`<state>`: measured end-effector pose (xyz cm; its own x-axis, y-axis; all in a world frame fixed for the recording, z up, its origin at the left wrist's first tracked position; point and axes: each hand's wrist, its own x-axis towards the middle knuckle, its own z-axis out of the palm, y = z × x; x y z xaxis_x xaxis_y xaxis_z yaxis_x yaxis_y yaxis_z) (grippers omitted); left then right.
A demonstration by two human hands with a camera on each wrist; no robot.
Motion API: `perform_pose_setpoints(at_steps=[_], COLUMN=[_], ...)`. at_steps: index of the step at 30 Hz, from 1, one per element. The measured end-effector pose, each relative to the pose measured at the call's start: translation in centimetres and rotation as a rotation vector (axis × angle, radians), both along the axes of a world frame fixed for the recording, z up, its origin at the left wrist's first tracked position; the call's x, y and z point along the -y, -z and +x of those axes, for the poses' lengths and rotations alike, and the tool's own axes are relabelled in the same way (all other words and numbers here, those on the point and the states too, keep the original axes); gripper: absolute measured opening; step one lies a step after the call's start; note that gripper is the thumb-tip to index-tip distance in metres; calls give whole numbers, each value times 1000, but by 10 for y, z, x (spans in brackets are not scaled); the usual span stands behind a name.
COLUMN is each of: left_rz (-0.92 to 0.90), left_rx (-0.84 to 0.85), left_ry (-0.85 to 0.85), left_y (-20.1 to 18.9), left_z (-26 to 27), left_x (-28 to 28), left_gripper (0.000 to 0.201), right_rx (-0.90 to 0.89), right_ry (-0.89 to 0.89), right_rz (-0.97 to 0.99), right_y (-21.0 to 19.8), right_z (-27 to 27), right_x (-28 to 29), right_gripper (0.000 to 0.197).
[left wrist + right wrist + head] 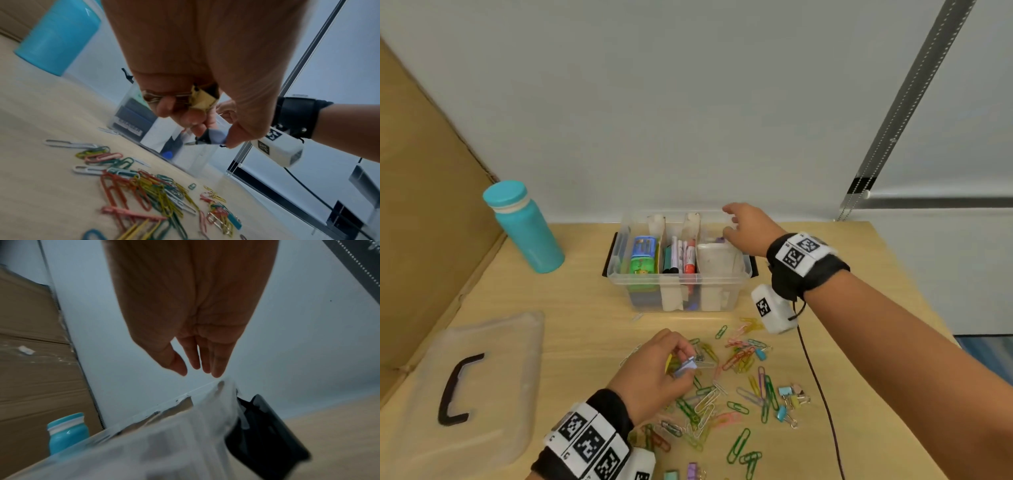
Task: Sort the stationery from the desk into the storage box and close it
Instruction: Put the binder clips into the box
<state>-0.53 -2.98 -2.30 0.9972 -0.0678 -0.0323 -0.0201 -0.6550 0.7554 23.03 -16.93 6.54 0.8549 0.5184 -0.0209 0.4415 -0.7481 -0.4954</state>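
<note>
- Over the right-hand compartment of the clear storage box (678, 270), the right hand (748, 228) hovers, its fingertips hidden in the head view.
- Only the right wrist view shows those fingers (218, 360) straight, slightly parted and holding nothing.
- Nearer the camera, the left hand (654, 371) pinches a pale blue binder clip (686, 367) above scattered paper clips (736, 356) on the desk (585, 335).
- Its wrist view alone shows a yellow binder clip (202, 99) tucked against the palm.
- Left of the clips lies the box's lid (489, 387).

Left hand (650, 370) pinching, right hand (748, 228) slack.
</note>
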Motion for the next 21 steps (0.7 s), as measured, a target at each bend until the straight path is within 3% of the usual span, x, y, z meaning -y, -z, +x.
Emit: perform_pose_setpoints(at_steps=[6,11,14,17,21], left_rz=[186,327,469,652,874], left_rx=[145,333,358,304,74], left_ry=[-27,-86,-75,-10,69], left_y=[-38,-86,-100,-105,-95], left_z=[7,62,109,159,201], left_x=[-1,7,11,21,37], left_gripper=[15,19,23,24,28], right_rx=[232,191,260,301,289], right_ry=[44,20,27,31,20], right_rz=[69,188,143,105,107], right_y=[35,66,72,74,76], right_z=[-60,-84,-84,-86,-86], right_x=[38,49,49,50,51], right_gripper=[44,59,60,61,64])
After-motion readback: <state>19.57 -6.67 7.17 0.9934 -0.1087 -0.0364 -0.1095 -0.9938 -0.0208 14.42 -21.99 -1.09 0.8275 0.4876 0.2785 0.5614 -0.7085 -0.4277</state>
